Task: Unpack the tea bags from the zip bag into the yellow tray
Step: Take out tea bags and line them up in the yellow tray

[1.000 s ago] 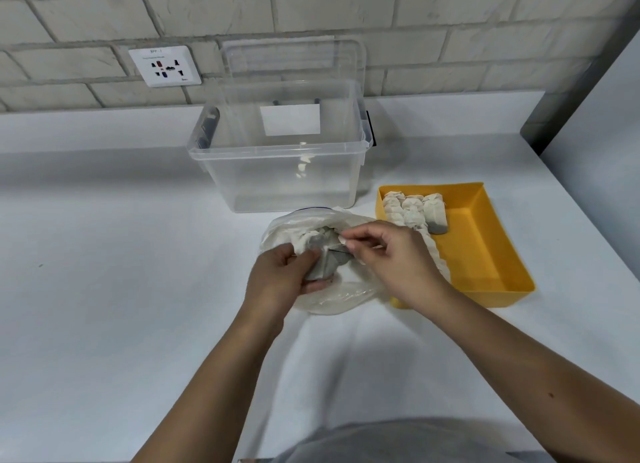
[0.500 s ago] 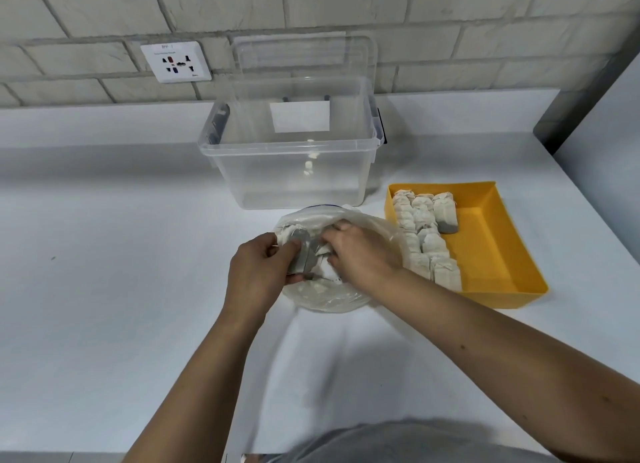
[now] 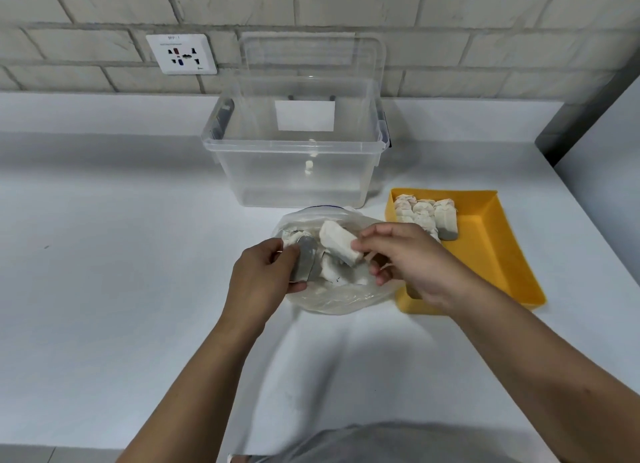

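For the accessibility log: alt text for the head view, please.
A person's right hand pinches a white tea bag above an open zip bag, which the left hand grips. A yellow tray to the right already holds rows of tea bags; a clear plastic bin stands behind.

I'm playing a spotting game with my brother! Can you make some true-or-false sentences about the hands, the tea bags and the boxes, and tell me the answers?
1. The right hand pinches a white tea bag over the zip bag. True.
2. The yellow tray is empty. False: a row of tea bags lies along its left side.
3. The left hand holds the zip bag. True.
4. The lid is shut on the clear box. False: the box is open, and the lid stands behind it against the wall.
5. The yellow tray sits left of the zip bag. False: it sits to the right.
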Demonstrator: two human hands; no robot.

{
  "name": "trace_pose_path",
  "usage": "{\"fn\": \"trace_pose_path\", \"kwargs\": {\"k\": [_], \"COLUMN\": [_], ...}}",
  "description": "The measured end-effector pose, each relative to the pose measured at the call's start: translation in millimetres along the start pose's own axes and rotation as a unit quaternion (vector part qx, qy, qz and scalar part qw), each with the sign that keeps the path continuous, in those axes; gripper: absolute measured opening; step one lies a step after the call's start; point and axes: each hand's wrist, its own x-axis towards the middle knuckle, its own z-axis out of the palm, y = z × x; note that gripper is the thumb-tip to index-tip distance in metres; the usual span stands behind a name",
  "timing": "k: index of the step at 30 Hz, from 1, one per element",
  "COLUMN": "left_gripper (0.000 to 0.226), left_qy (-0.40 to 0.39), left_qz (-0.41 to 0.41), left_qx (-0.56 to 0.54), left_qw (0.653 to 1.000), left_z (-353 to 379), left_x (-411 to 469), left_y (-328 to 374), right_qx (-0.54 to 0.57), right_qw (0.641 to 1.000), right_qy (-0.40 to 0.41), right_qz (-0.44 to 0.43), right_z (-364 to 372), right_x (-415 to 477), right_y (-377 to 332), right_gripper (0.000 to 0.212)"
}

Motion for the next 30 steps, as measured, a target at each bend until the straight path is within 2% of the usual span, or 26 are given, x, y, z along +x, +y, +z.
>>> {"fn": "trace_pose_path", "kwargs": {"k": [3, 7, 8, 10, 13, 15, 17, 19, 21, 23, 27, 30], "left_gripper": [0.027, 0.037, 0.041, 0.042, 0.02, 0.014, 0.013, 0.013, 0.014, 0.014, 0.011, 0.011], "left_qy": [-0.049, -0.1, -0.1, -0.088, -0.04, -0.009, 0.021, 0.041, 0.048, 0.046, 0.032, 0.03], "left_qz": [-0.043, -0.139, -0.142, -0.117, -0.063, -0.03, -0.006, 0.011, 0.025, 0.029, 0.024, 0.023], "left_qx": [-0.092, -0.249, -0.262, -0.227, -0.175, -0.144, -0.122, -0.096, -0.071, -0.066, -0.069, -0.069], "left_qw": [0.994, 0.953, 0.949, 0.963, 0.982, 0.989, 0.992, 0.995, 0.996, 0.996, 0.997, 0.997], "left_z": [10, 17, 17, 17, 14, 8, 3, -2, -5, -5, -3, -4], "left_x": [-3, -6, -6, -7, -5, -1, 4, 9, 11, 12, 11, 11], "left_y": [0, 6, 6, 4, 0, -1, 0, 0, 1, 0, 1, 0], "right_qx": [0.122, 0.115, 0.111, 0.099, 0.065, -0.003, -0.16, -0.327, -0.444, -0.495, -0.532, -0.497], "right_qw": [0.989, 0.989, 0.989, 0.991, 0.996, 1.0, 0.986, 0.941, 0.892, 0.867, 0.844, 0.864], "right_qy": [-0.069, -0.05, -0.042, -0.035, -0.029, -0.011, 0.017, 0.008, -0.02, -0.027, -0.009, -0.005], "right_qz": [0.053, 0.082, 0.084, 0.082, 0.061, 0.027, -0.036, -0.079, -0.078, -0.06, -0.066, -0.079], "right_z": [2, 13, 15, 18, 22, 26, 30, 35, 41, 46, 50, 45], "right_x": [-5, 0, 2, 5, 9, 17, 29, 40, 46, 48, 47, 44], "right_y": [-5, 3, 5, 8, 11, 15, 22, 30, 34, 37, 40, 40], "right_gripper": [0.006, 0.009, 0.009, 0.009, 0.008, 0.009, 0.01, 0.013, 0.02, 0.023, 0.015, 0.011]}}
